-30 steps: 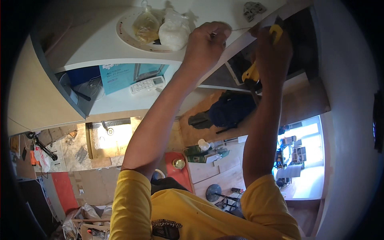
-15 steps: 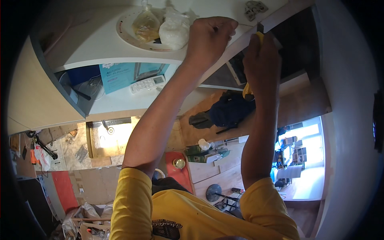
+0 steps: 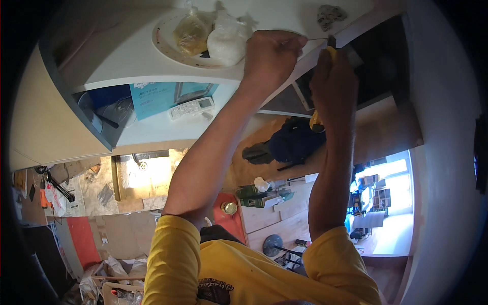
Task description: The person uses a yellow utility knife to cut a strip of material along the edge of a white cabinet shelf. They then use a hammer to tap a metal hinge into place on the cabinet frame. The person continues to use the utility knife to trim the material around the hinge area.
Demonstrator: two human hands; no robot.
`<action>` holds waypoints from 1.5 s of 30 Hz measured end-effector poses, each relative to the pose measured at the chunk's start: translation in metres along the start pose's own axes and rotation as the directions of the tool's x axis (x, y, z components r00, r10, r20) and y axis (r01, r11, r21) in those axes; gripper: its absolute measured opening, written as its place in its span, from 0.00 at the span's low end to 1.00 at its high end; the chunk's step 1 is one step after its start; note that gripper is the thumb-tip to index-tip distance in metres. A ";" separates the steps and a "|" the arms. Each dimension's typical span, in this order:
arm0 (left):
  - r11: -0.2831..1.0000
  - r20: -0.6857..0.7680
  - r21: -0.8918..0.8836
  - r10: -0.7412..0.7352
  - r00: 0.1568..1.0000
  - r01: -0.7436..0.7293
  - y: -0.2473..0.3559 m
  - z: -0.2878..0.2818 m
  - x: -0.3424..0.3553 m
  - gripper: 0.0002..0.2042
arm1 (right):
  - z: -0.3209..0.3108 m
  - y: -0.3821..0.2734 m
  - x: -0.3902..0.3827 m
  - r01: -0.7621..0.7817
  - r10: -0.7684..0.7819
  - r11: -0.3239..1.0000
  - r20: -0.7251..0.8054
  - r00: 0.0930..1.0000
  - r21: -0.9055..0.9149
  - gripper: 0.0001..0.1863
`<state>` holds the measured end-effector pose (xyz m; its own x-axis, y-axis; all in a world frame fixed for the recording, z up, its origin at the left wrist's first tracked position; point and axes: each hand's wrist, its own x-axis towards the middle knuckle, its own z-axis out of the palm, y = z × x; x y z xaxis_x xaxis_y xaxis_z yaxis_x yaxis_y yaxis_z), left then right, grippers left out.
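My left hand (image 3: 269,57) is closed at the front edge of a white board (image 3: 117,56). Its fingertips pinch a thin pale strip (image 3: 314,39) that runs to the right; I cannot tell what the strip is. Just right of it, my right hand (image 3: 333,79) grips a yellow-handled tool (image 3: 316,122). The tool's tip (image 3: 331,41) is up against the same edge. On the board beside my left hand, a white plate (image 3: 165,43) holds a yellowish plastic bag (image 3: 190,33) and a white bag (image 3: 226,40).
A teal box (image 3: 162,96) and a white remote (image 3: 192,108) lie on a shelf under the board. Lower down are a dark bag (image 3: 292,142) on wood flooring, green boxes (image 3: 256,195), a brass knob (image 3: 230,207) and cardboard (image 3: 127,234).
My right hand has risen with the tool from below the board's edge to the edge itself, close to my left hand. The left hand has stayed at the edge.
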<state>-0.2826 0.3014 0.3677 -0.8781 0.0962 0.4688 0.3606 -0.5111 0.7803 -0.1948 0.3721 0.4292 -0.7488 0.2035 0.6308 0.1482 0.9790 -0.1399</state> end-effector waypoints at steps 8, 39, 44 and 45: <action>0.997 0.020 -0.075 -0.025 0.999 0.027 -0.009 -0.003 -0.002 0.08 | 0.006 0.009 0.014 0.017 -0.018 0.998 0.015 1.000 0.060 0.16; 0.970 -0.028 -0.177 -0.176 0.984 0.168 -0.014 -0.011 -0.013 0.06 | 0.023 0.013 0.006 0.098 -0.093 0.992 -0.070 0.993 0.073 0.16; 0.969 0.019 -0.171 -0.176 0.984 0.177 -0.021 -0.019 -0.014 0.07 | 0.028 0.012 -0.007 0.106 -0.099 0.992 -0.104 0.990 0.068 0.15; 0.973 0.020 -0.151 -0.175 0.984 0.176 -0.020 -0.017 -0.015 0.07 | 0.028 0.011 -0.009 0.077 -0.071 0.996 -0.093 0.993 0.055 0.15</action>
<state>-0.2825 0.2956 0.3376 -0.9213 0.2010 0.3329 0.1486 -0.6093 0.7789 -0.2044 0.3812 0.4009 -0.6943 0.1332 0.7072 0.0548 0.9897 -0.1326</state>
